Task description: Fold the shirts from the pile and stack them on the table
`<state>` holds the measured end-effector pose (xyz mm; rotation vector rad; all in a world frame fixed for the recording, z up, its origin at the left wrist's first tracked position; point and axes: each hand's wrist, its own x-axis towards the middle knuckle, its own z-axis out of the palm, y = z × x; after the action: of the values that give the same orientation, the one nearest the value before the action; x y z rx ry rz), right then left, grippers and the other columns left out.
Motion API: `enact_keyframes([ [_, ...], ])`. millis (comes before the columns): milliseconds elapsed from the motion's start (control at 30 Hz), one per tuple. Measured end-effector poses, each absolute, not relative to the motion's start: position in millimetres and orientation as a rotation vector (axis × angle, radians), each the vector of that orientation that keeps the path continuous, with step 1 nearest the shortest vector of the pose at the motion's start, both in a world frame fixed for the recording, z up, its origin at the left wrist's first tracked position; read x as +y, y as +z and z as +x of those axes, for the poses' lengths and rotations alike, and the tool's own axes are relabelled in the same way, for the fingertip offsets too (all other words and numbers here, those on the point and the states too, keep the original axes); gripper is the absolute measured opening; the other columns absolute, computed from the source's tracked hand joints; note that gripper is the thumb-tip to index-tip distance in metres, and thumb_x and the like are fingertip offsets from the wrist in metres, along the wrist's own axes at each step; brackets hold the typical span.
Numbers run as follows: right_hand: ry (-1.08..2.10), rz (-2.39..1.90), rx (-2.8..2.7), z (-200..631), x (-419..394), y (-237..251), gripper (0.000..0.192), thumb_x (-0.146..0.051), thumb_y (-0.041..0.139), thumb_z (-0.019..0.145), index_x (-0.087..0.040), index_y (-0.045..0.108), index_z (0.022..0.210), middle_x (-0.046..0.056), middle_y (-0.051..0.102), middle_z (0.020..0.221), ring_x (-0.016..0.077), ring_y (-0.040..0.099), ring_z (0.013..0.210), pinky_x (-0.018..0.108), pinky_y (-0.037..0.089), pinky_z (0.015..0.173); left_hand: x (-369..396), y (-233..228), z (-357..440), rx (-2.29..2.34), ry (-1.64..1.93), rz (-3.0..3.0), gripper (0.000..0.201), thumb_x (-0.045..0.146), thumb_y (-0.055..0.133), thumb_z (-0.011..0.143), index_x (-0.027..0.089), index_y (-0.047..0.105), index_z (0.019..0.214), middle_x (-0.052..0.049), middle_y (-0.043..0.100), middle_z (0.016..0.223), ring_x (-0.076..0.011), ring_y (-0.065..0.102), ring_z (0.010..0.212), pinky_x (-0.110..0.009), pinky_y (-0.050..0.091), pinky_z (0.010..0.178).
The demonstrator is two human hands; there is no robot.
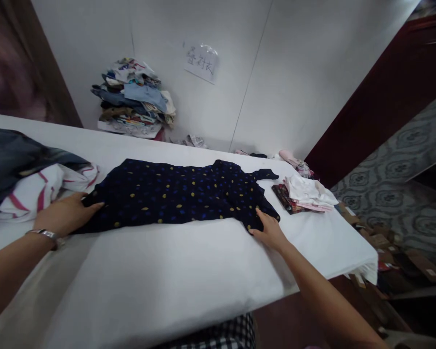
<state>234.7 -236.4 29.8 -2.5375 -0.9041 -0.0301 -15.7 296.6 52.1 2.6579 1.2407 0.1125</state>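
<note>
- The dark dotted garment [178, 196] lies spread flat mid-table, not yet folded.
- Left hand [63, 213], at its nine o'clock end, rests palm-down, fingers together on the cloth.
- Right hand [271, 231], at four o'clock, presses the hem, fingers slightly apart.
- A folded stack [307, 194] sits at three o'clock.

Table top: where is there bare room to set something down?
Bare white table runs along the near edge, in front of the navy dotted shirt. Crowded: striped cloth by the left hand, folded stack beyond the right hand.
</note>
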Motion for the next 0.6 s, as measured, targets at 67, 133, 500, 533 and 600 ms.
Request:
enact_keyframes([
  [67,-0.071,-2.623,-1.053,229.9,-234.5,32.8,0.074,-0.043,0.065,0.077,-0.019,0.039,0.142,0.015,0.052,0.137,0.0321,0.042,0.130,0.053,0.029,0.107,288.6,60.0,-14.0,1.326,-0.034,2.639,0.062,0.052,0.039,0.080,0.009,0.055,0.121,-0.023,0.062,0.120,-0.0382,0.062,0.100,-0.043,0.050,0.077],
  [133,-0.040,-2.620,-1.153,229.7,-234.7,38.1,0.072,-0.043,0.062,0.080,-0.019,0.037,0.143,0.014,0.049,0.139,0.0304,0.041,0.131,0.052,0.028,0.108,281.6,67.8,-12.8,1.337,-0.095,2.649,0.057,0.045,0.036,0.081,0.009,0.055,0.121,-0.023,0.061,0.121,-0.0366,0.062,0.102,-0.040,0.050,0.077],
  [500,-0.119,-2.418,-0.991,258.0,-256.8,24.0,0.040,-0.034,0.044,0.088,-0.020,0.059,0.122,0.010,0.068,0.106,0.0255,0.062,0.099,0.041,0.047,0.089,272.5,85.8,-17.2,1.412,0.239,2.591,0.067,0.050,0.027,0.082,0.004,0.055,0.122,-0.024,0.063,0.116,-0.0368,0.061,0.094,-0.042,0.050,0.073],
  [533,-0.132,-2.343,-0.843,266.4,-257.5,26.0,0.039,-0.039,0.044,0.088,-0.020,0.061,0.117,0.009,0.069,0.103,0.0246,0.062,0.095,0.038,0.048,0.086,274.5,86.6,-16.5,1.422,0.257,2.581,0.067,0.050,0.027,0.082,0.004,0.055,0.121,-0.024,0.063,0.115,-0.0365,0.061,0.094,-0.042,0.050,0.074],
  [600,-0.168,-2.195,-0.537,286.2,-257.9,33.2,0.044,-0.050,0.040,0.088,-0.018,0.064,0.106,0.007,0.069,0.091,0.0222,0.063,0.084,0.033,0.051,0.074,280.3,86.3,-13.9,1.458,0.275,2.571,0.069,0.052,0.026,0.082,0.004,0.057,0.119,-0.024,0.064,0.113,-0.0354,0.061,0.092,-0.042,0.050,0.074],
])
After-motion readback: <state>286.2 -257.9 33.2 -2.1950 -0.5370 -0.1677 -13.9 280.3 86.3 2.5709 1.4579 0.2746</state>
